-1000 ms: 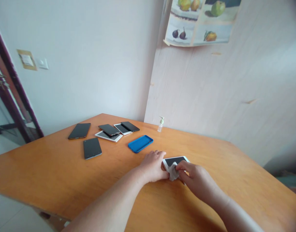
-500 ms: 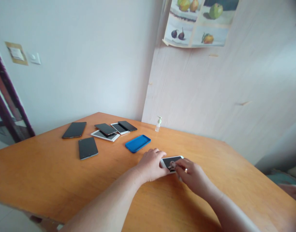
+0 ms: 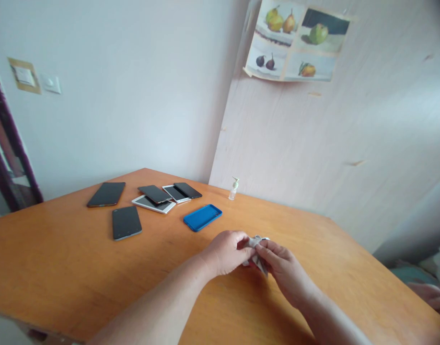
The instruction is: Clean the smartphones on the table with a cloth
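Light-grey cloth (image 3: 255,241) is bunched above the wooden counter (image 3: 213,306), directly between the hands: the left hand (image 3: 225,251) keeps a narrow grip on its left side, the right hand (image 3: 285,268) pinches its right. Beyond are a blue phone case (image 3: 202,218) and a smaller pump bottle (image 3: 233,189).

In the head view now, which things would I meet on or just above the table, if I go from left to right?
Large dark phone → smaller dark phone → overlapping phone cluster → blue phone case → left hand → pale cloth → right hand.
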Tool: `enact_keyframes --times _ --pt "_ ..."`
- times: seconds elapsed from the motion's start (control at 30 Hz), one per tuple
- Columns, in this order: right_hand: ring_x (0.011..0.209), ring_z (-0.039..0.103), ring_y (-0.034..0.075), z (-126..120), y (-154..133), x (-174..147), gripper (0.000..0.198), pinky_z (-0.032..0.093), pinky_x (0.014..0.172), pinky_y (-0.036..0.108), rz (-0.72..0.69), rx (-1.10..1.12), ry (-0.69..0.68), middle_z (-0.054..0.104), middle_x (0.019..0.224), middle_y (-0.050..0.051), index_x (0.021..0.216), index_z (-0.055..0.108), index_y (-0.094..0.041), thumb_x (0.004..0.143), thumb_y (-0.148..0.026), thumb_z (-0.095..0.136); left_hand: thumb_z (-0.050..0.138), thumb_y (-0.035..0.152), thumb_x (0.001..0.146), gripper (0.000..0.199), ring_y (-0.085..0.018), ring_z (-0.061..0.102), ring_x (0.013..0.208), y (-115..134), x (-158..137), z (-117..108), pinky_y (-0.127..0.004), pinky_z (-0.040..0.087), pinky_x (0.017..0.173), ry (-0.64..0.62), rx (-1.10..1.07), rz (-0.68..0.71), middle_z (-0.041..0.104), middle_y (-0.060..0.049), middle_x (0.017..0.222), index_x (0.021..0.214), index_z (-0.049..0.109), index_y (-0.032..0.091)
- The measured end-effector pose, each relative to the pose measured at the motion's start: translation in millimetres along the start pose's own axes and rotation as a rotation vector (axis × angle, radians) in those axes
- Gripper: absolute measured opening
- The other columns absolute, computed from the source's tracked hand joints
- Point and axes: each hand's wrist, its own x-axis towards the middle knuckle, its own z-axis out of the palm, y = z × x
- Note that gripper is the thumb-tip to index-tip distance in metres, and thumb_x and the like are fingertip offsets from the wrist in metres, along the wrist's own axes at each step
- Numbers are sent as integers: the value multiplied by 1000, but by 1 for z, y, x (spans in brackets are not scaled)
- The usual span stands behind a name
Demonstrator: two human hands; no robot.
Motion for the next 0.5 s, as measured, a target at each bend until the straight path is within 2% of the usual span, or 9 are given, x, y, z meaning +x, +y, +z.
enact_keyframes --times 0.07,0.17,0.3,0.4,0.5 --pt "64 54 15 -2 3 1 36 40 62 27 5 10 20 64 70 1 80 65 -19 85 -55 64 49 43 91 32 -16 60 69 -3 2 0 -24 42 59 7 54 5 67 0 72 77 65 19" --pt "62 52 15 -6 5 4 34 39 60 27 -5 15 67 62 67 0 75 64 -19 86 -51 64 42 42 94 39 -15 58 67 -5 5 -3 -23 40 57 48 86 19 64 1 67 70 61 18" --pt "64 52 15 -8 4 4 31 40 60 27 -9 48 84 62 70 1 75 63 -19 87 -48 62 49 42 91 31 -16 61 74 0 4 -6 -24 44 64 111 -32 6 69 0 78 83 67 18" --pt "65 52 15 -3 0 2 30 41 60 27 -13 93 91 60 69 1 75 63 -20 87 -47 62 60 40 85 27 -18 66 82 5 0 -4 -25 49 70 17 -208 -10 74 -3 89 96 68 18" --pt "65 54 16 0 -2 0 30 42 63 27 -9 152 60 59 67 0 75 62 -20 87 -46 63 62 35 81 22 -19 68 80 5 0 0 -25 50 69 -39 -219 -15 74 -2 87 93 70 18"
